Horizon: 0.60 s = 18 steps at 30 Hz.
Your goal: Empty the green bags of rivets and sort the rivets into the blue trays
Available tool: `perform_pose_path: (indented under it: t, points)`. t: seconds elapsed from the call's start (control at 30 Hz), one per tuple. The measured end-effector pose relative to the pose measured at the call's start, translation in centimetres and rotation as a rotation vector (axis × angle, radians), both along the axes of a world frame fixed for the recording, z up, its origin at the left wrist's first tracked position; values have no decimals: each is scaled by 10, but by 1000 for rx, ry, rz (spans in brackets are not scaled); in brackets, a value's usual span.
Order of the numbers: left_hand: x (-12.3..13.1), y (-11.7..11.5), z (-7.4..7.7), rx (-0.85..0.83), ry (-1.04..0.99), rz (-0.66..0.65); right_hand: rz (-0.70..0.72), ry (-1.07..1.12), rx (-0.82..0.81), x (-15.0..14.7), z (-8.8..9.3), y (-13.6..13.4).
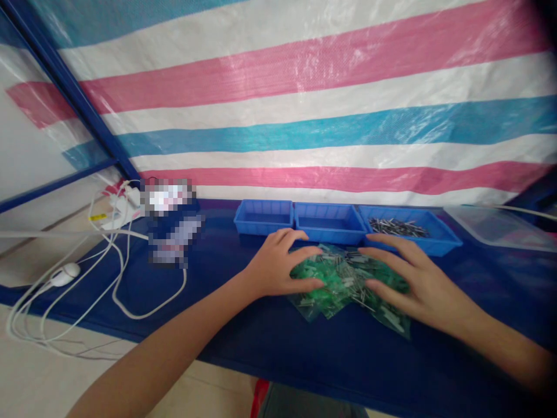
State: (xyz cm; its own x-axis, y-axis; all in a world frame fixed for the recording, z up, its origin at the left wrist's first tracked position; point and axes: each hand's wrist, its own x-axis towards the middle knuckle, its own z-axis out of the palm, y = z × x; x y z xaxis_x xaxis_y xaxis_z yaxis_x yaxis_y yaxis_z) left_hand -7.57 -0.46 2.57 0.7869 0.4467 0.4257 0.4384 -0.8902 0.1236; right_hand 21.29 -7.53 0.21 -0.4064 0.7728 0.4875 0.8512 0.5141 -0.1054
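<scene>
Below the front edge of a dark blue table (243, 334), a strip of red (260, 397) and a dark grey surface (308, 402) are partly seen. On the tabletop, a loose pile of small clear packets (343, 278), tinged green and filled with thin metal pieces, is flanked by two bare hands. The pile's left side is met by the left hand (276, 264), its thumb and fingers spread apart and curved inward. The right side is partly covered by the right hand (422, 284), its fingers likewise spread and arched over the packets. Whether any single packet is pinched cannot be told.

Just beyond the hands, three blue bins are lined up side by side. Nothing is seen in the left bin (264, 228) or the middle bin (328, 235); loose metal pins (398, 227) are held in the right bin (437, 248). Beside it, a clear plastic sheet or tray (491, 226) is laid. At far left, white cables (152, 315) are looped over the table's end near a white power strip (126, 204), and two objects are obscured by pixelation. The background is filled by a striped plastic sheet (304, 119), crossed at left by a blue metal post (69, 90).
</scene>
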Motion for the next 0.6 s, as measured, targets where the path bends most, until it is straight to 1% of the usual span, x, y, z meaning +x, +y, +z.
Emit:
perform_pose_path:
  t: [0.03,0.1,0.2,0.3,0.37,0.47,0.53,0.6]
  points:
    - [0,-10,-4,-53,18,-20,11,-34,-39,-4,-5,-9]
    - [3,-26,-12,-147,53,-6,-18,-91,-92,-13,-14,-21]
    - [13,-36,-20,-227,101,39,-71,-103,-120,-24,-19,-22]
    - [22,-36,-20,-219,104,32,-42,-59,-143,-33,-16,-15]
    - [27,-35,-17,-199,90,33,-8,-29,-161,-37,-14,-12]
    - [31,-32,-12,-189,66,57,2,21,-168,-38,-13,-13]
    - [31,-31,-11,-194,53,78,-21,69,-120,-32,-9,-14]
    - [32,-31,-12,-202,39,91,-114,114,7,-18,-2,-11]
